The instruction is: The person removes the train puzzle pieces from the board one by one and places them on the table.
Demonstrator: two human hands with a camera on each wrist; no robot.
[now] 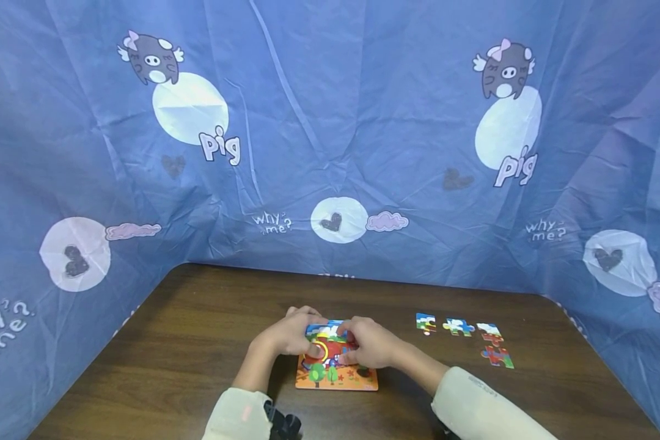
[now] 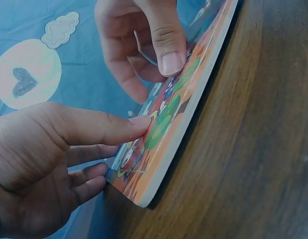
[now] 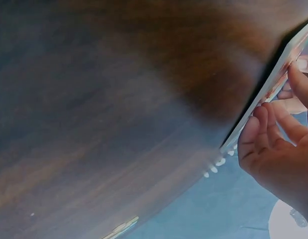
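Observation:
A jigsaw puzzle (image 1: 338, 380) with a colourful cartoon picture lies in its tray on the table, trees and orange ground along the near side. My left hand (image 1: 288, 335) grips it at the left, thumb on the picture and fingers round by the far edge. In the left wrist view the left thumb (image 2: 139, 122) presses the printed surface. Over the puzzle's right part, my right hand (image 1: 375, 343) has its fingers curled and pinches a puzzle piece, mostly hidden, with a thin pale edge showing. The right thumb (image 2: 171, 62) comes down right at the picture.
To the right on the brown wooden table (image 1: 198, 348) lie several loose pieces: one puzzle piece (image 1: 426, 322) nearest the puzzle, a blue and white piece (image 1: 458, 327) beside it, and a red piece (image 1: 497, 355) farther right. A blue printed cloth (image 1: 335, 153) hangs around the back and sides.

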